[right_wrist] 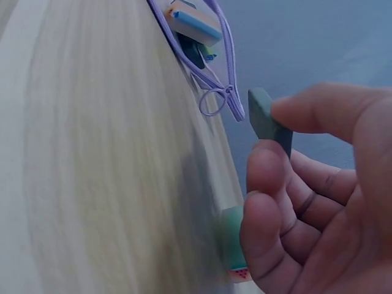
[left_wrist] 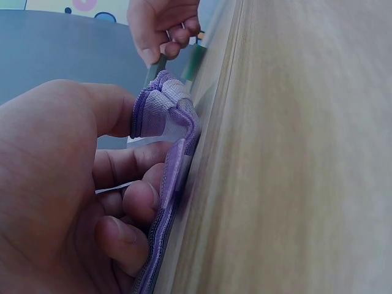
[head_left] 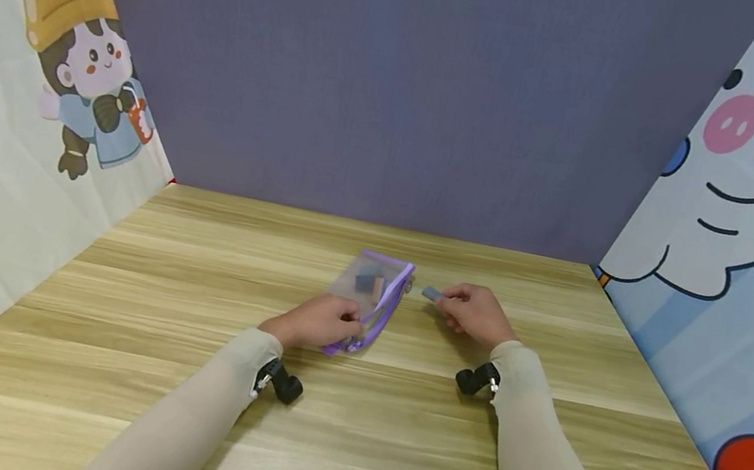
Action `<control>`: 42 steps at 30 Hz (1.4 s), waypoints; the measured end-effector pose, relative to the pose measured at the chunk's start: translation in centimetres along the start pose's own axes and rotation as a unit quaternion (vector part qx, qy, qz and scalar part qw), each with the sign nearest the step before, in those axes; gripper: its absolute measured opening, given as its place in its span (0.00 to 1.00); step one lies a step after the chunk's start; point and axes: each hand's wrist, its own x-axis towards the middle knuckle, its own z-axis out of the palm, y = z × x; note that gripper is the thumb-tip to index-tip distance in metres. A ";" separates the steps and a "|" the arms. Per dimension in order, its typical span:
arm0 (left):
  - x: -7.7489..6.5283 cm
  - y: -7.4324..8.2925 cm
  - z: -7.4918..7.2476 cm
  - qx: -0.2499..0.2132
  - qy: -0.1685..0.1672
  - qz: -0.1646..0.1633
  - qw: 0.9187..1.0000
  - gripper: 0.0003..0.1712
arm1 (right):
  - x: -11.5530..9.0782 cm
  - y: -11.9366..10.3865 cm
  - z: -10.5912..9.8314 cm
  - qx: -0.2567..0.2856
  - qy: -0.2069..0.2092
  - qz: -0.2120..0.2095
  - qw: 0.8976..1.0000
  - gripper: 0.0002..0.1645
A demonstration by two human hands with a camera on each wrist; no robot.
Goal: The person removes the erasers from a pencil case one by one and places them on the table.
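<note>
The open-zipped, purple-edged pouch (head_left: 355,298) is gripped at its near end by the left hand (head_left: 319,322), fingers curled. Right of the pouch, a small grey-green block (head_left: 432,293) is pinched by the right hand (head_left: 476,314) between thumb and fingers. Inside the pouch, an orange-and-blue block (right_wrist: 195,26) is seen.

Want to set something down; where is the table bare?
The table is bare left of the left sleeve, right of the right sleeve, between them, and behind the pouch to the panel. Crowded: pouch, left hand, right hand with gray block, green item nearby.
</note>
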 end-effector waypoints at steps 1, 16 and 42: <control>0.0 0.0 0.0 0.000 0.001 -0.001 1.000 0.13 | -0.1 -0.1 -0.1 -0.007 -0.001 -0.002 1.000 0.21; 0.1 -0.2 0.1 0.005 0.003 -0.001 1.000 0.13 | -0.5 -0.2 -1.3 -0.045 -0.014 -0.003 0.999 0.24; 0.3 -0.2 0.1 0.007 0.004 0.005 1.000 0.13 | -0.7 1.0 -2.7 -0.015 -0.044 0.019 0.999 0.22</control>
